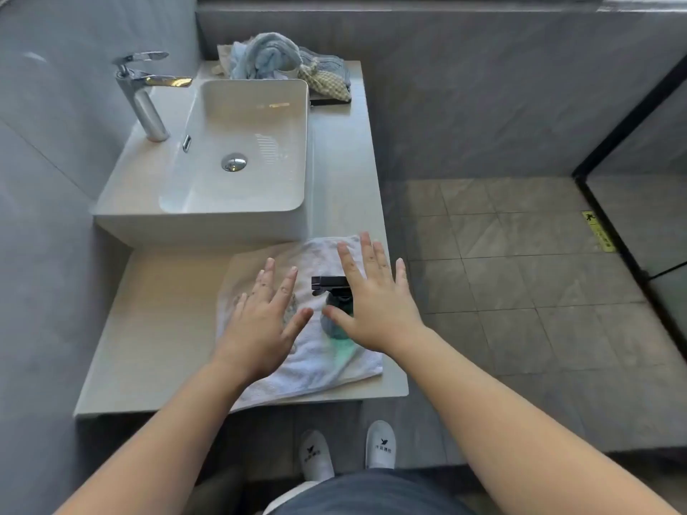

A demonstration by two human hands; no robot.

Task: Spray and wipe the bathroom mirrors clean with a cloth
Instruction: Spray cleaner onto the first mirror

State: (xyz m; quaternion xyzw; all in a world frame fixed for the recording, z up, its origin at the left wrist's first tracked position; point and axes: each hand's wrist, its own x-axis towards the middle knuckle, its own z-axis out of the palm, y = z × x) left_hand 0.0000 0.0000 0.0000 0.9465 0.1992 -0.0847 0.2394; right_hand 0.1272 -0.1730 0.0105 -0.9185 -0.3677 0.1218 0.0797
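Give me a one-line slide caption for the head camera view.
Open left hand and right hand reach over the spray bottle on a white cloth beside the basin.

The cloth [327, 369] lies on the near end of the tabletop [156, 328], with the bottle [334, 325] standing on its right half. Behind them the basin [208, 228] sits on the tabletop, the tap [143, 102] to its left. A heap of rags [267, 55] lies behind the basin.
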